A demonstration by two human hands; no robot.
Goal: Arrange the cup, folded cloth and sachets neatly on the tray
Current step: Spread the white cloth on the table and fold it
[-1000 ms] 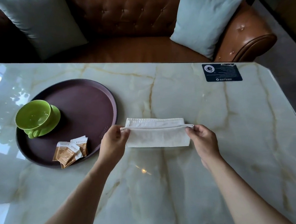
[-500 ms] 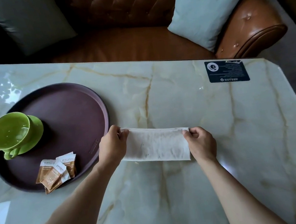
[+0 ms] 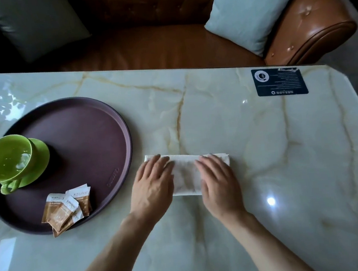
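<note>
A white folded cloth lies flat on the marble table, just right of the round maroon tray. My left hand rests palm-down on the cloth's left part, and my right hand lies palm-down on its right part, fingers spread. On the tray's left side stands a green cup on a green saucer. Several brown-and-white sachets lie overlapping at the tray's near edge; one pokes over the rim.
A dark blue card lies at the table's far right corner. Behind the table stands a brown leather sofa with two pale cushions. The table's right edge is cut at an angle.
Both hands let go of the cloth's ends, moved inward and now lie flat on top of it. The cloth has gone from held up to flat on the table.
</note>
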